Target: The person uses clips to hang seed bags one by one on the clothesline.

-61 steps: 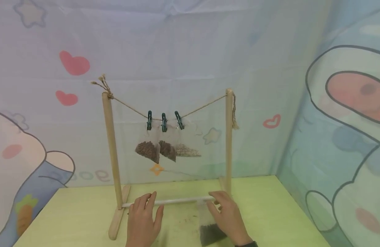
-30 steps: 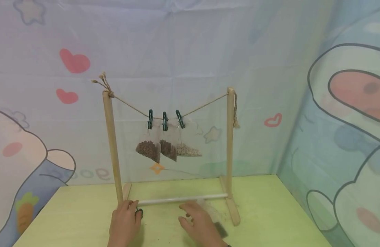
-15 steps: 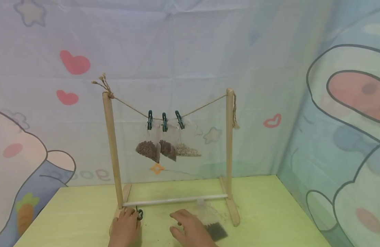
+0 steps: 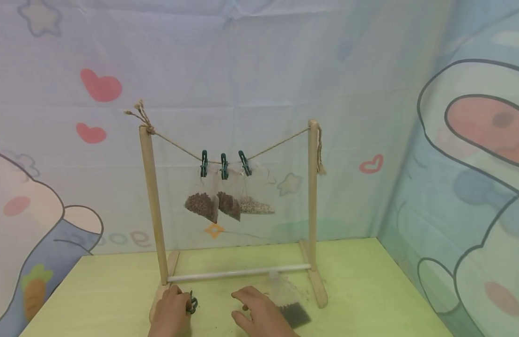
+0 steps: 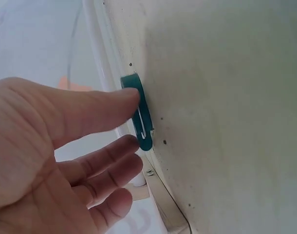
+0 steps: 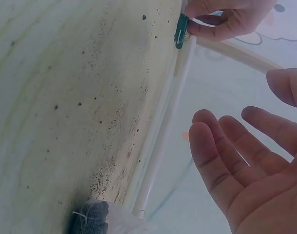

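My left hand (image 4: 171, 311) is low on the table by the left foot of a wooden stand. It pinches a dark green clothespin (image 5: 139, 114), with the thumb across the clip's side in the left wrist view; the index finger is mostly hidden there. My right hand (image 4: 261, 313) hovers near the table's middle, fingers loosely bent and holding nothing. Right beside it lies a clear plastic bag (image 4: 296, 316) with dark contents, partly covered by that hand. In the right wrist view the bag's dark end (image 6: 92, 217) shows at the bottom.
The stand's rope (image 4: 280, 142) sags between two wooden posts (image 4: 312, 196). Three green clothespins on it hold clear bags with brown pieces (image 4: 201, 205) and pale grains (image 4: 255, 206). A white rod (image 4: 242, 273) joins the feet. Dark crumbs dot the table (image 4: 369, 290).
My left hand has moved left and down to the clothespin, which has since turned and shifted slightly nearer. My right hand has moved left, off the bag on the table.
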`<state>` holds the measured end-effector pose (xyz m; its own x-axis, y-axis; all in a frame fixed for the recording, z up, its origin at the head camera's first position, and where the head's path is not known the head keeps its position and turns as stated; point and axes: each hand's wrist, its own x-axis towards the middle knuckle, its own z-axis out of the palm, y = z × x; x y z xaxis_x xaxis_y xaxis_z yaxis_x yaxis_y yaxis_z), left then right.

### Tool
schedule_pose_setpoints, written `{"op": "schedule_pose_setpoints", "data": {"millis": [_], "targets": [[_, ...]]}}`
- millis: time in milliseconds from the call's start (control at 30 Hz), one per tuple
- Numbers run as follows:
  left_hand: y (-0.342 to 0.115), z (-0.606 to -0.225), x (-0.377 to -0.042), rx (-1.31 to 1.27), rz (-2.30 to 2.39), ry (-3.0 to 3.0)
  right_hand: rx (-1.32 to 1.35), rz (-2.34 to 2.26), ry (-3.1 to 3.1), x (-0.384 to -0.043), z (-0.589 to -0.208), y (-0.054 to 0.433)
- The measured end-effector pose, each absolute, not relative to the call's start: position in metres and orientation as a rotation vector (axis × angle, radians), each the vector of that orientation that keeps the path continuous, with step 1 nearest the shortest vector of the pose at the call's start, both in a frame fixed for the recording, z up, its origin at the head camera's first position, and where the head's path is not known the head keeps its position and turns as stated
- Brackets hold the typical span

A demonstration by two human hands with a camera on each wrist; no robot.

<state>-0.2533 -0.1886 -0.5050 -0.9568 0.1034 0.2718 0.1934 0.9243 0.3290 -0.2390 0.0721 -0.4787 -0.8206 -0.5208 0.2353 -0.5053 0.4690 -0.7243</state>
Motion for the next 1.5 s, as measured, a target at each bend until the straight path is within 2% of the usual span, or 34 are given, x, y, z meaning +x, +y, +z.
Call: {"op": "schedule_pose_setpoints", "data": {"millis": [467,933,1167,1500], "targets": [[-0.180,-0.497,-0.248,-0.377,-0.522,-2.693,-0.897,-1.351,2.615,-0.243,-0.480,0.073],[-0.115,-0.458,-0.235,-0.590,-0.559,-2.322,-0.778,-1.839,2.413,-0.250,-0.477,0.085],[-0.094,-0.463,-0.232,-0.673,-0.544,-2.271,-0.705,-1.981,2.221,-0.250,-0.474,0.086],[-0.092,-0.472,-0.238,-0.706,-0.603,-2.304,-0.716,-2.002,2.201,-0.255,-0.480,0.085]]}}
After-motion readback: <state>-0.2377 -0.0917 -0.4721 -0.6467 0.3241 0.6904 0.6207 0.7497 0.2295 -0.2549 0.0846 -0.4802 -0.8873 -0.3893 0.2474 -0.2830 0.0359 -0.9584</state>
